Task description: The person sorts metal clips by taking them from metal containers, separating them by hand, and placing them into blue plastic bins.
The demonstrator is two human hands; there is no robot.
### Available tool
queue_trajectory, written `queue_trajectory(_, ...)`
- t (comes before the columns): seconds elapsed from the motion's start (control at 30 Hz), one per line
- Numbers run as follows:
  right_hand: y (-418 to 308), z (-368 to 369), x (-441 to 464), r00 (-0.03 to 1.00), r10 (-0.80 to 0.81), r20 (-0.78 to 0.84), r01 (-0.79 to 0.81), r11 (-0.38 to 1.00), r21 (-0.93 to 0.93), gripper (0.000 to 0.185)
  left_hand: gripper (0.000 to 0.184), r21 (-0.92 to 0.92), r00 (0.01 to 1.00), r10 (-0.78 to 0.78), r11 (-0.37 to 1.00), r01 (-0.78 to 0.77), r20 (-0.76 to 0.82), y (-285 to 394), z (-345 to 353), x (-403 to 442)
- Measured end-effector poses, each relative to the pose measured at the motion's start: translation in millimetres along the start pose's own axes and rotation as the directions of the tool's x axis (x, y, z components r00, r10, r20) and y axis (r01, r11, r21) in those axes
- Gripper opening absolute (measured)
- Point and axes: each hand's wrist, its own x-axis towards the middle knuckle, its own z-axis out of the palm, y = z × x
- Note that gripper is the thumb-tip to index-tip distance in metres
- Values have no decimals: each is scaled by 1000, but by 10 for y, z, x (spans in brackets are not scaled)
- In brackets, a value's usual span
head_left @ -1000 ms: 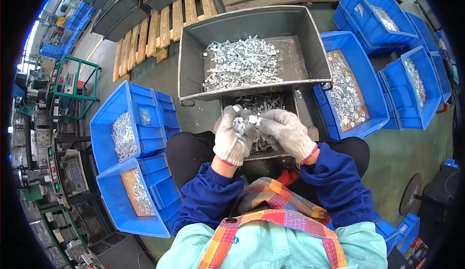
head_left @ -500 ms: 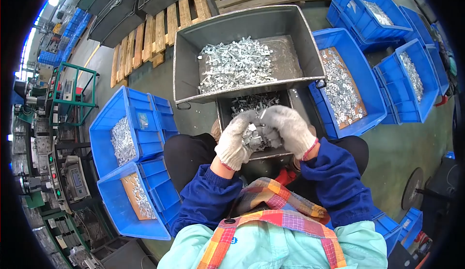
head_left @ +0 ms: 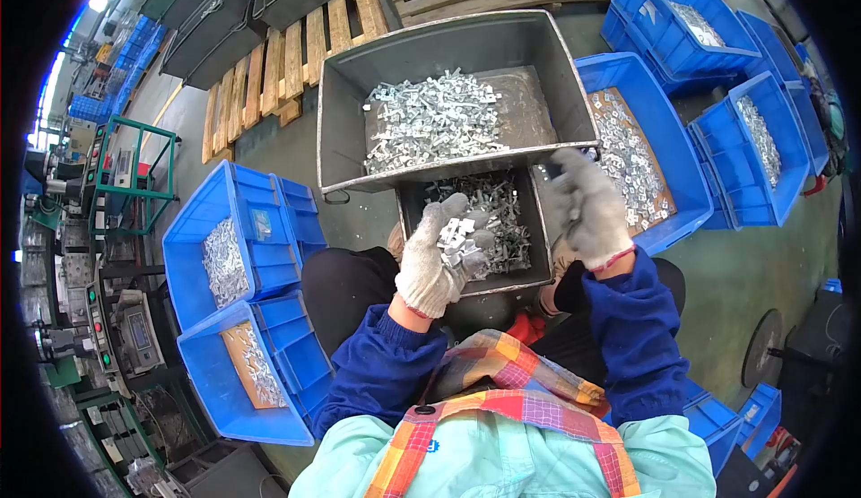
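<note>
My left hand [head_left: 427, 265], in a grey-and-white work glove, is cupped around a small heap of shiny metal pieces [head_left: 458, 240]. It is above the lower dark metal bin [head_left: 511, 285], which has darker small metal parts in it. My right hand [head_left: 594, 213], gloved the same way, is over the gap between that bin and the blue crate [head_left: 665, 132] on the right. Motion smears its fingers, so whether it holds a piece cannot be made out. Flat metal pieces [head_left: 632, 162] lie on brown board in that crate.
The large grey metal bin [head_left: 343, 112] in front holds a pile of metal pieces [head_left: 432, 121]. Blue crates [head_left: 202, 202] with parts stand at left, others [head_left: 708, 130] at right. Wooden pallets [head_left: 269, 63] lie behind; machines [head_left: 134, 328] line the left side.
My right hand has moved right, away from my left hand, toward the blue crate. My left hand stays over the lower bin, and its metal pieces now show plainly.
</note>
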Motion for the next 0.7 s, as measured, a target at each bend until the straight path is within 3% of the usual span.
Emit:
queue_trajectory(0.1, 192, 132, -40, 952, 84, 294, 51, 905, -422, 43, 59, 108, 1000, -30, 994, 30, 0, 11, 56, -49)
queue_trajectory(0.13, -3, 357, -169, 940, 241, 241, -16, 737, -676, 45, 59, 144, 999, -43, 989, 43, -6, 12, 71, -48)
queue_trajectory(0.2, 127, 379, -114, 869, 220, 444, 238, 600, -764, 43, 58, 214, 997, -67, 974, 71, -24, 3, 89, -53)
queue_trajectory(0.23, 159, 387, -118, 816, 250, 520, 278, 619, -734, 43, 58, 257, 998, -59, 964, 65, -31, -12, 102, -53)
queue_trajectory(0.27, 192, 402, -163, 793, 145, 592, 422, 571, -705, 39, 59, 300, 998, -51, 952, 60, -37, -34, 117, -52)
queue_trajectory(0.37, 311, 351, -132, 734, 102, 671, 663, 105, -741, 37, 61, 401, 998, -66, 913, 68, -19, -38, 61, -68)
queue_trajectory(0.5, 383, 343, -124, 695, 158, 701, 702, 64, -710, 38, 60, 471, 998, -49, 880, 66, -47, -65, 83, -103)
queue_trajectory(0.6, 413, 392, -131, 726, 158, 669, 673, 34, -739, 31, 59, 435, 996, -67, 896, 85, -56, -46, 87, -105)
queue_trajectory(0.7, 505, 350, -68, 721, -23, 693, 682, 201, -703, 30, 55, 305, 996, -92, 948, 90, -10, -37, -71, 4)
